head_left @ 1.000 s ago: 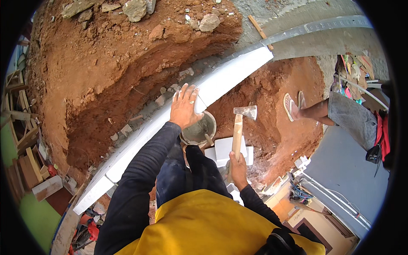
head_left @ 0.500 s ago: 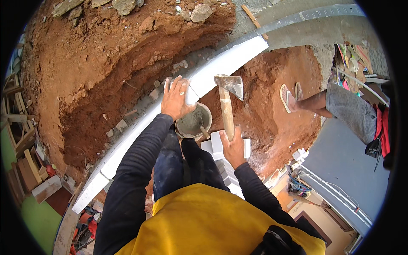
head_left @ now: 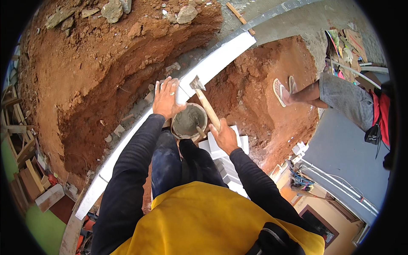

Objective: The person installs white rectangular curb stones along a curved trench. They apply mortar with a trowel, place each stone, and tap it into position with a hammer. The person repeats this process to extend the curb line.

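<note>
From my remote seat I judged the hatchet (head_left: 207, 107) to be the main hazard. Its head hung at the near edge of the white block row (head_left: 221, 57), close to the left hand (head_left: 167, 102), so a glancing blow or a slipping grip could have sent the metal into the fingers. I also reckoned that too hard a knock, or one off centre, might have chipped a block or pushed it out of line at the joint beside that hand. A swing falling short could have caught the bucket (head_left: 182, 137) of grey mortar (head_left: 186, 121) just below, where a short handle (head_left: 201, 132) poked over the rim.

The right hand (head_left: 225, 138) was closed around the near end of the hatchet's wooden shaft, with the head beyond it, up and to the left. The left hand was open, fingers spread, resting on the row just left of the joint and clutching nothing that I could make out. The hatchet's head lay just to its right; whether metal touched block, I could not tell.
</note>
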A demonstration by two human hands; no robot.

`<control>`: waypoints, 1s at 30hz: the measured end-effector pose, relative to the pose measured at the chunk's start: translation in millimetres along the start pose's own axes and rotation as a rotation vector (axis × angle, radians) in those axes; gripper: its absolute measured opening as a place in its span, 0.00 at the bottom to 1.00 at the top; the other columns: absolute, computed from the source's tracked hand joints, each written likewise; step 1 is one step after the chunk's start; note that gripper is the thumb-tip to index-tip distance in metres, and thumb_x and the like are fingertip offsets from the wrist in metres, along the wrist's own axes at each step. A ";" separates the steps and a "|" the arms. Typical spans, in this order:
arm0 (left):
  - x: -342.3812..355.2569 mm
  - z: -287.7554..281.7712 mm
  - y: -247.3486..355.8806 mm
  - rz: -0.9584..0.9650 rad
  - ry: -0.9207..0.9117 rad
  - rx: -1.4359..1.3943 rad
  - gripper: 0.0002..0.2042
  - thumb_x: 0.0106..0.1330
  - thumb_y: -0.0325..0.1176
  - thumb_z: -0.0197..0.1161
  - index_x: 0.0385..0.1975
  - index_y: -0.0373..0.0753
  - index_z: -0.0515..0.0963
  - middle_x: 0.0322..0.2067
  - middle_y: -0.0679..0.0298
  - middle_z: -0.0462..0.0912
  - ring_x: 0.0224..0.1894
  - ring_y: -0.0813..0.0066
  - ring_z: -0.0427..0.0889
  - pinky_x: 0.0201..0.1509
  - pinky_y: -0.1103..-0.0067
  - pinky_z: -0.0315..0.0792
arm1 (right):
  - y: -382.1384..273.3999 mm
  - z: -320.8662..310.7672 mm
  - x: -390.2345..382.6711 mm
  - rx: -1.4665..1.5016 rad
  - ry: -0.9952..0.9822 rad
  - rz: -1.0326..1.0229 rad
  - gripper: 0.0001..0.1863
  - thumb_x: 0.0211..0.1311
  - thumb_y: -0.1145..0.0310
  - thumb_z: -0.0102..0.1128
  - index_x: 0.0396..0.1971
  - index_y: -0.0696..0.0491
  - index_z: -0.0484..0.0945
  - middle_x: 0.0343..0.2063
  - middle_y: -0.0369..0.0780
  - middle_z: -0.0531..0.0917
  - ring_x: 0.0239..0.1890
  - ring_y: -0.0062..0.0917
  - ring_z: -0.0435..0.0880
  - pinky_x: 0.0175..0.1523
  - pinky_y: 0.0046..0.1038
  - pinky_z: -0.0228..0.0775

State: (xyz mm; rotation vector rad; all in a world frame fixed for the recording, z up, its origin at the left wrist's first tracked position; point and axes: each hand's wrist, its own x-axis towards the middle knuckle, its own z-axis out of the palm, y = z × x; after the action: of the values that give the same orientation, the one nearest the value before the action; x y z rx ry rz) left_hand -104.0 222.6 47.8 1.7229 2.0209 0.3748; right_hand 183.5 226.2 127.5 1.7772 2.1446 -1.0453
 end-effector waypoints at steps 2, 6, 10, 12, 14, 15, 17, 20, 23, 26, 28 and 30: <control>0.3 -1.1 0.1 -0.001 -0.023 0.016 0.47 0.55 0.55 0.74 0.75 0.42 0.65 0.75 0.59 0.65 0.83 0.60 0.52 0.88 0.50 0.40 | -2.6 -4.3 -0.8 -0.002 0.008 0.004 0.25 0.75 0.46 0.62 0.49 0.55 0.70 0.33 0.58 0.87 0.39 0.59 0.87 0.44 0.55 0.76; 1.2 -4.5 1.8 -0.012 -0.037 0.021 0.47 0.56 0.56 0.72 0.75 0.42 0.65 0.76 0.60 0.65 0.83 0.60 0.51 0.88 0.50 0.39 | -15.6 -12.3 -3.1 0.121 0.147 -0.029 0.26 0.75 0.46 0.63 0.51 0.56 0.71 0.34 0.57 0.87 0.39 0.58 0.87 0.44 0.53 0.77; 2.7 -7.1 6.7 -0.035 -0.048 0.061 0.47 0.59 0.63 0.71 0.75 0.41 0.68 0.76 0.59 0.66 0.83 0.60 0.51 0.88 0.50 0.39 | -30.5 -15.9 -3.9 0.233 0.231 -0.027 0.27 0.75 0.47 0.64 0.53 0.56 0.72 0.33 0.55 0.87 0.38 0.55 0.88 0.44 0.50 0.78; 3.8 -6.7 9.2 -0.060 -0.009 0.007 0.47 0.60 0.67 0.70 0.74 0.41 0.69 0.75 0.59 0.67 0.83 0.60 0.51 0.88 0.50 0.39 | -33.5 -15.3 -4.1 0.268 0.246 -0.018 0.27 0.75 0.46 0.65 0.54 0.56 0.72 0.33 0.54 0.87 0.38 0.53 0.89 0.44 0.49 0.78; 4.9 -5.0 10.2 -0.071 0.000 0.035 0.47 0.61 0.70 0.68 0.73 0.41 0.71 0.75 0.58 0.67 0.83 0.59 0.51 0.88 0.50 0.39 | -32.4 -12.4 -3.1 0.269 0.273 0.003 0.28 0.75 0.46 0.65 0.55 0.57 0.72 0.32 0.53 0.87 0.37 0.50 0.89 0.44 0.47 0.78; 5.1 -3.8 10.2 -0.074 0.012 0.023 0.47 0.61 0.71 0.67 0.72 0.41 0.72 0.75 0.58 0.68 0.83 0.59 0.51 0.88 0.50 0.39 | -30.4 -10.0 -1.9 0.283 0.274 -0.012 0.28 0.75 0.46 0.64 0.54 0.57 0.72 0.33 0.54 0.87 0.38 0.52 0.89 0.44 0.48 0.78; 5.6 -1.5 9.0 -0.070 0.025 0.047 0.45 0.62 0.72 0.66 0.71 0.41 0.74 0.75 0.58 0.68 0.83 0.57 0.52 0.87 0.48 0.39 | -24.2 -4.0 1.7 0.292 0.303 -0.040 0.27 0.75 0.46 0.63 0.52 0.57 0.72 0.33 0.55 0.87 0.39 0.55 0.88 0.44 0.50 0.78; 5.1 0.9 8.3 -0.074 0.037 0.040 0.45 0.62 0.72 0.66 0.70 0.41 0.74 0.75 0.58 0.68 0.83 0.54 0.52 0.86 0.46 0.39 | -11.7 5.4 12.7 0.118 0.198 0.003 0.25 0.76 0.47 0.63 0.47 0.56 0.70 0.30 0.57 0.85 0.35 0.58 0.86 0.39 0.52 0.75; 4.7 -0.3 11.5 -0.095 0.047 0.046 0.44 0.62 0.70 0.66 0.69 0.41 0.75 0.76 0.56 0.66 0.83 0.53 0.51 0.86 0.45 0.38 | 2.2 7.7 20.7 0.073 0.202 -0.017 0.25 0.76 0.47 0.62 0.46 0.56 0.69 0.29 0.60 0.84 0.37 0.61 0.85 0.40 0.54 0.75; 5.6 -2.5 20.0 -0.102 0.028 0.067 0.43 0.62 0.67 0.67 0.69 0.39 0.74 0.78 0.53 0.63 0.85 0.53 0.47 0.86 0.44 0.34 | 10.6 0.3 23.4 0.099 0.125 0.056 0.27 0.76 0.44 0.60 0.47 0.55 0.69 0.31 0.60 0.85 0.38 0.62 0.86 0.43 0.57 0.75; 10.3 -2.9 25.9 -0.093 0.013 0.118 0.44 0.62 0.66 0.66 0.69 0.35 0.73 0.80 0.51 0.59 0.85 0.53 0.45 0.85 0.44 0.31 | 11.2 -8.9 22.6 0.085 0.100 0.058 0.28 0.76 0.42 0.59 0.48 0.55 0.69 0.31 0.59 0.86 0.38 0.61 0.87 0.44 0.57 0.76; 14.5 -2.1 29.8 -0.080 -0.016 0.179 0.47 0.64 0.68 0.63 0.70 0.30 0.70 0.81 0.50 0.56 0.86 0.53 0.42 0.85 0.43 0.30 | 7.5 -18.7 24.9 0.165 0.165 0.069 0.28 0.76 0.42 0.60 0.49 0.55 0.69 0.32 0.59 0.86 0.39 0.61 0.87 0.44 0.57 0.76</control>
State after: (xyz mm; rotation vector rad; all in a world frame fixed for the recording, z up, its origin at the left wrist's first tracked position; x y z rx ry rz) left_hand -81.2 242.3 61.7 1.7344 2.1604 0.1570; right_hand 189.0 257.7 125.0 2.0643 2.1248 -1.1244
